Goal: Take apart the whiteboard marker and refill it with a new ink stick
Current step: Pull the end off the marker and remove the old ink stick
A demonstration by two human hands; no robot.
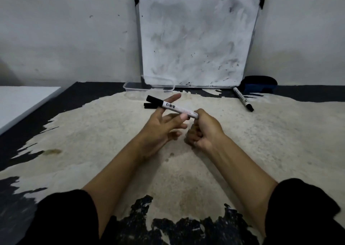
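Note:
A white whiteboard marker (175, 107) with a black cap pointing up-left is held above the worn table. My right hand (204, 129) is closed around its rear end. My left hand (164, 121) is under the barrel with its fingers spread; the index finger reaches behind the marker and the thumb touches the barrel near the right hand. A short black piece (149, 105) lies on the table just beyond the marker's cap, partly hidden by it. A second marker (243, 99) with a black cap lies at the right, near the board.
A smudged whiteboard (197, 39) leans against the wall at the back. A clear plastic tray (149, 87) stands in front of its left corner. A blue and black eraser (258, 85) sits at the back right. A white panel (20, 103) lies at the left.

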